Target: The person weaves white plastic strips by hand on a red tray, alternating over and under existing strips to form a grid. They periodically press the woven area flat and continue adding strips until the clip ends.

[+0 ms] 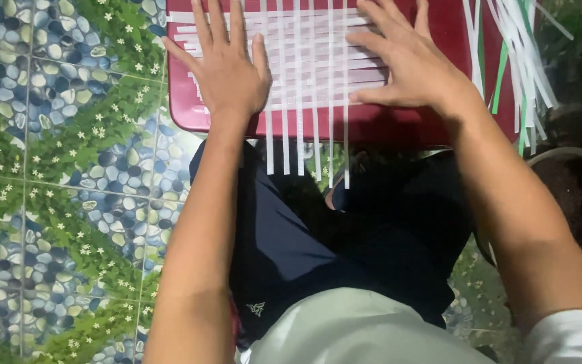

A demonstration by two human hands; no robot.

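Observation:
A mat of woven white paper strips (308, 64) lies on a dark red stool top (372, 125) in front of me. My left hand (227, 64) rests flat on the mat's left side, fingers spread. On the mat's right side my right hand (409, 61) presses down with its fingers apart and its thumb along the lower edge. Neither hand grips anything. Loose strip ends (304, 152) hang over the stool's near edge above my dark shorts.
A bundle of loose white and green strips (516, 64) hangs off the stool's right corner. The floor (55, 175) has pebble-and-grass patterned tiles on the left. Dark ground and plant leaves lie to the right.

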